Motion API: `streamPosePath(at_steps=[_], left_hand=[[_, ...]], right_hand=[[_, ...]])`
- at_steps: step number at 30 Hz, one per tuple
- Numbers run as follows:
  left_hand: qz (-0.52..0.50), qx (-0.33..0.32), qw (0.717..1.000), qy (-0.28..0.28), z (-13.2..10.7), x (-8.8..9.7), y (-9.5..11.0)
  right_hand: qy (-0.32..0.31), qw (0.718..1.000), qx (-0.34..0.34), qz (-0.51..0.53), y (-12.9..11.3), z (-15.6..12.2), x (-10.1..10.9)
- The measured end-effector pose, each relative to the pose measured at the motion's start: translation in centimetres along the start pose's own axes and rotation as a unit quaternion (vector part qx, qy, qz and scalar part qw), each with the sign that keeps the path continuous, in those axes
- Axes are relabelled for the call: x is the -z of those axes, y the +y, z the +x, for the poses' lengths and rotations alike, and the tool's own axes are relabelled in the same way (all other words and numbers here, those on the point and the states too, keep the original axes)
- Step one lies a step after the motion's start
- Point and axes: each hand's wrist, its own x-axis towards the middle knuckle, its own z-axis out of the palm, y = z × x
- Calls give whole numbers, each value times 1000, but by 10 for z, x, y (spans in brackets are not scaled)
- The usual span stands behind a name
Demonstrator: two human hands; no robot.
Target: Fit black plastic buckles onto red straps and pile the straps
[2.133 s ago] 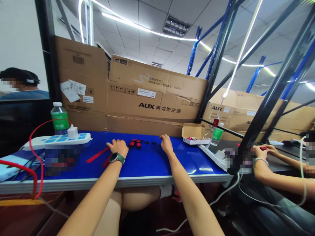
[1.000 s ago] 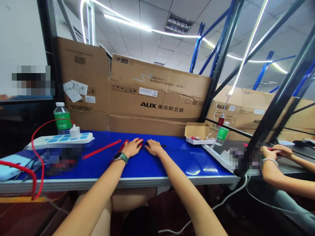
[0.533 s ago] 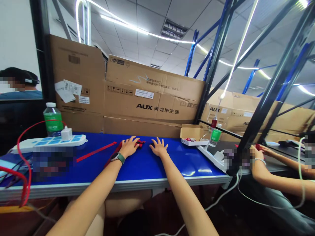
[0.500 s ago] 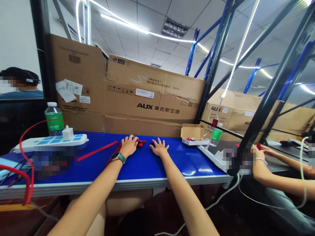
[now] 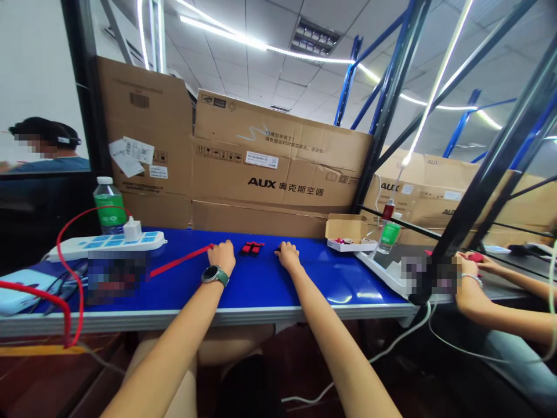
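Observation:
My left hand [image 5: 221,258], a green-banded watch on its wrist, is closed at the right end of a flat red strap [image 5: 180,261], which runs off to the left across the blue table [image 5: 261,284]. My right hand [image 5: 288,255] has its fingers curled over a small black piece [image 5: 277,251], mostly hidden by the hand. Between the two hands lie red and black strap pieces [image 5: 251,249], touched by neither.
A white power strip [image 5: 108,244] with a plugged-in charger and a bottle [image 5: 108,206] stand at the left. An open small box [image 5: 350,238] sits at the back right, near a black rack post [image 5: 461,191]. Cardboard [image 5: 278,174] walls the back. A co-worker's hands [image 5: 467,273] work at the right.
My left hand has come off the red and black pieces and closed at the red strap's end. My right hand's spread fingers have curled in over the small black piece.

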Motion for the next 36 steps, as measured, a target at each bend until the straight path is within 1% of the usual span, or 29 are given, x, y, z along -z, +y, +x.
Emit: streamPosePath(at_steps=[3,4,6,7,10,12,13,15,16,18,19,20,21,22,23,25,27,29,31,34,36], left_hand=[[3,-23,1000,-18,-1,4,1],[3,-33,999,-26,-1,5,0],[-4,-46,998,-40,-1,5,-1],[-11,-50,998,-44,1,4,-2],[-51,-57,996,-47,7,2,-5],[-100,-79,991,-50,12,0,-6],[-130,-103,985,-49,14,0,-5],[-199,-181,963,-36,16,2,1],[-235,-229,944,-23,15,4,6],[-309,-323,894,-8,10,7,17],[-337,-355,872,-16,7,8,23],[-352,-380,855,-39,4,9,28],[-358,-391,845,-62,2,9,31],[-357,-391,844,-82,0,9,33],[-353,-381,849,-93,-1,9,33],[-346,-345,869,-79,0,9,29],[-342,-323,882,-42,1,9,24],[-339,-334,879,-12,2,9,20],[-339,-358,870,6,3,7,19],[-348,-369,862,16,6,0,22],[-353,-363,862,15,9,-4,24]], right_hand=[[36,998,32,32,0,3,1],[46,996,46,57,1,4,1],[70,986,67,139,3,7,2],[88,975,72,191,5,8,2],[155,930,66,328,13,15,1],[195,906,42,375,19,19,-1],[211,897,28,388,21,20,-1],[239,884,7,402,24,21,-1],[249,881,0,403,25,21,0],[257,881,-12,397,25,19,4],[253,883,-18,395,25,17,6],[243,885,-25,396,24,16,9],[228,886,-32,403,23,15,11],[211,883,-34,418,22,14,13],[194,876,-30,441,21,13,15],[169,846,-2,505,16,13,16],[143,809,44,568,10,12,16],[99,782,89,609,2,10,15],[34,765,121,631,-7,6,14],[-51,743,140,653,-16,-1,14],[-80,734,145,659,-19,-5,15]])
